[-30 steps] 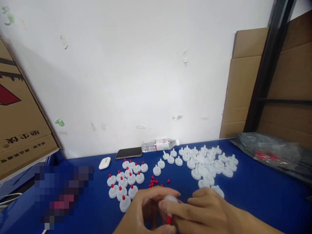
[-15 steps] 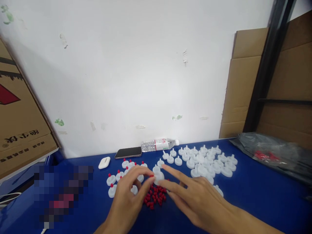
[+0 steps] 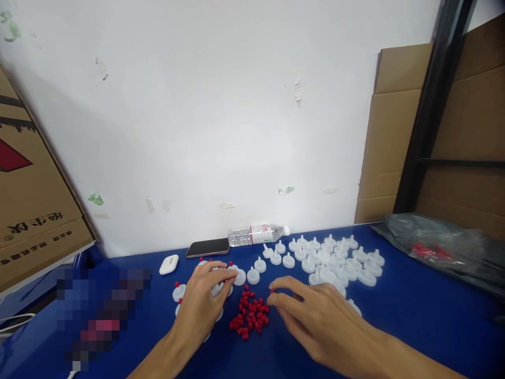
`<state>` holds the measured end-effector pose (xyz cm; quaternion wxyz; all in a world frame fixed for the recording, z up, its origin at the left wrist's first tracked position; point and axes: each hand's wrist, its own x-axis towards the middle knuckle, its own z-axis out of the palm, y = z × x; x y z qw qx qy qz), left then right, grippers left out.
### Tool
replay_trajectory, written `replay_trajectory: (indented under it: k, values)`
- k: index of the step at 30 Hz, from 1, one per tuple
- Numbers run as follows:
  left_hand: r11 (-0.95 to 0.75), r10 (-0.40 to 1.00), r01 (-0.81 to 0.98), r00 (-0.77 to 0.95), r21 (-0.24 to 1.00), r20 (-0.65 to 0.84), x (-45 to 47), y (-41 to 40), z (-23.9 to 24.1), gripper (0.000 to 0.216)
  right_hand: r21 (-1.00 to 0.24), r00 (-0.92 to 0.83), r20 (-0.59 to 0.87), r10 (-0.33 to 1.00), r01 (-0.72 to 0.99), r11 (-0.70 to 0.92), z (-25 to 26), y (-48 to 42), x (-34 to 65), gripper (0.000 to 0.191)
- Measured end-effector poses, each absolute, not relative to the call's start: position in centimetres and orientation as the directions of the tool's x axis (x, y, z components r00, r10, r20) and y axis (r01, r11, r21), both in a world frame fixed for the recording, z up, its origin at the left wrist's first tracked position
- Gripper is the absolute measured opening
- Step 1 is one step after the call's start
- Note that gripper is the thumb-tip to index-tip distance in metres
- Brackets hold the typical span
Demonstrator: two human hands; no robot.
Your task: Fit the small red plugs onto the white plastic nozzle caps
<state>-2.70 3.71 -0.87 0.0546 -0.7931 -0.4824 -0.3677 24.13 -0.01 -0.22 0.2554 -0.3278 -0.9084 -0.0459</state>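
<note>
My left hand [image 3: 205, 289] pinches the tip of a translucent white nozzle cap [image 3: 240, 278] between thumb and forefinger; its spout end is hidden by the fingers. A small red cap [image 3: 272, 291] shows between the fingertips of my right hand [image 3: 311, 313]. Loose red caps [image 3: 250, 314] lie in a pile on the blue table between both hands. Beneath and behind my left hand stand several white nozzle caps with red tips [image 3: 179, 291], partly covered by it. A bare white nozzle cap [image 3: 253, 276] stands just right of the held one.
Many bare nozzle caps [image 3: 325, 258] crowd the right side of the table. Along the wall lie a phone [image 3: 208, 247], a plastic bottle [image 3: 256, 235] and a white earbud case [image 3: 169, 264]. A plastic bag [image 3: 434, 242] with red pieces sits far right. Cardboard [image 3: 35, 200] leans at left.
My left hand has moved left, away from my right hand, and now has a nozzle cap at its fingertips. The fingers of my right hand have drawn back and curled together around a red cap.
</note>
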Motion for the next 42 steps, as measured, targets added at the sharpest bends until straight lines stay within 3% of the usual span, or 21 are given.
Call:
replay_trajectory:
  k: [13, 22, 34, 42]
  values:
    - [-0.505, 0.746, 0.846, 0.330, 0.169, 0.578, -3.6, 4.9, -1.8, 0.024, -0.198, -0.586, 0.445, 0.678, 0.674, 0.712, -1.3, 0.8, 23.9, 0.028]
    - [-0.569, 0.715, 0.811, 0.405, 0.136, 0.570, -3.7, 5.5, -2.3, 0.030, -0.218, -0.573, 0.380, 0.726, 0.707, 0.672, -2.2, 2.2, 23.2, 0.051]
    - [-0.627, 0.674, 0.766, 0.441, 0.143, 0.592, -3.7, 5.6, -2.3, 0.028, -0.240, -0.684, 0.274, 0.676, 0.632, 0.737, -2.5, 2.7, 21.4, 0.063]
    - [-0.646, 0.663, 0.749, 0.459, 0.143, 0.592, -3.8, 5.9, -2.4, 0.027, -0.228, -0.670, 0.317, 0.671, 0.633, 0.739, -2.7, 3.3, 21.3, 0.059]
